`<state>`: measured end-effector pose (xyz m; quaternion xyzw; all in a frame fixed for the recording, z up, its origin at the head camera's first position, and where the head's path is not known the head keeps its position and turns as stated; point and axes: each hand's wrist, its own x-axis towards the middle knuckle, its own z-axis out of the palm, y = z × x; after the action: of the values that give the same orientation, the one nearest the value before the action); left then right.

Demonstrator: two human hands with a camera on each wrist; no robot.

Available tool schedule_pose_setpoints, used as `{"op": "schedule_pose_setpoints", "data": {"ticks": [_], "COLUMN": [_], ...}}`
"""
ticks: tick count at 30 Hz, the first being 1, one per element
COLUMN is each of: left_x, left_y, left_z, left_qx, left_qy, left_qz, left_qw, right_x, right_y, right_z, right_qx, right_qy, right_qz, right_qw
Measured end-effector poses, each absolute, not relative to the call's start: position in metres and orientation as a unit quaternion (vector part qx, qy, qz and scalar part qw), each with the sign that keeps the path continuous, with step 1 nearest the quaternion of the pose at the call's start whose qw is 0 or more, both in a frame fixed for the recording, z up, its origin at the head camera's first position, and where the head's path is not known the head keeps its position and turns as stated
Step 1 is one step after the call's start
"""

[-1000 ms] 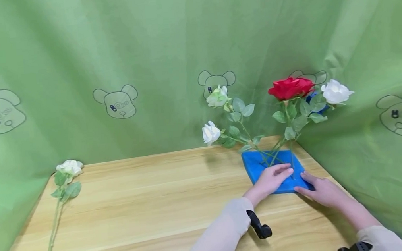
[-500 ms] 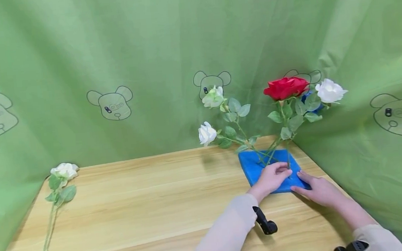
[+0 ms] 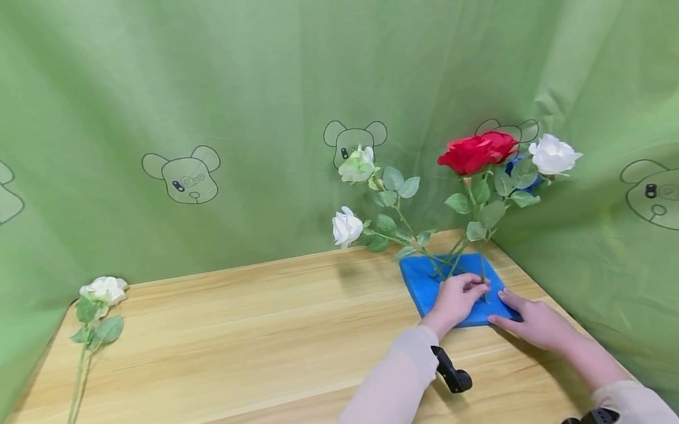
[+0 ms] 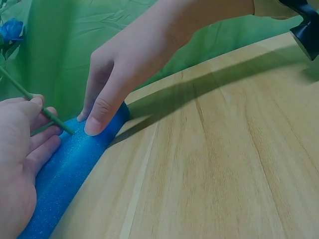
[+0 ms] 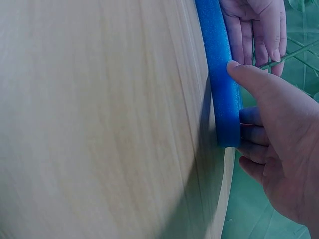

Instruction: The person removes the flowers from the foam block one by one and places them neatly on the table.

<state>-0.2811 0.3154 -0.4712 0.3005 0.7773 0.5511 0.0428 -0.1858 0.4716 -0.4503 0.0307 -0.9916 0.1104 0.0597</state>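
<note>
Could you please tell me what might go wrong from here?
The green stem pinched by the left hand might bend or tip if pressed harder. The blue foam block could slide if the right hand eases off its corner. The crossed stems nearby might get bumped.

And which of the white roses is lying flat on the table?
The rose at far left: it lies alone on the table, while the other white roses rise on stems from the blue pad.

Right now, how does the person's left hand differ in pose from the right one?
The left hand pinches a green stem; the right hand grips a blue block. The left hand is over the block's top, while the right hand is at its near right corner. Both are bare, with pale sleeves.
</note>
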Motion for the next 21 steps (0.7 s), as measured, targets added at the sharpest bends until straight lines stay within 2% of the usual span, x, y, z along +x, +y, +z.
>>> {"op": "schedule_pose_setpoints", "data": {"ticks": [21], "left_x": [-0.2791], "left_y": [0.3126], "left_z": [-0.4735], "left_qx": [0.314], "left_qy": [0.768], "left_qz": [0.557], "left_qw": [0.03], "right_x": [-0.1864], "right_y": [0.4717], "right_z": [-0.4506], "right_qx": [0.027], "right_qy": [-0.992], "right_qz": [0.11], "right_qw": [0.059]}}
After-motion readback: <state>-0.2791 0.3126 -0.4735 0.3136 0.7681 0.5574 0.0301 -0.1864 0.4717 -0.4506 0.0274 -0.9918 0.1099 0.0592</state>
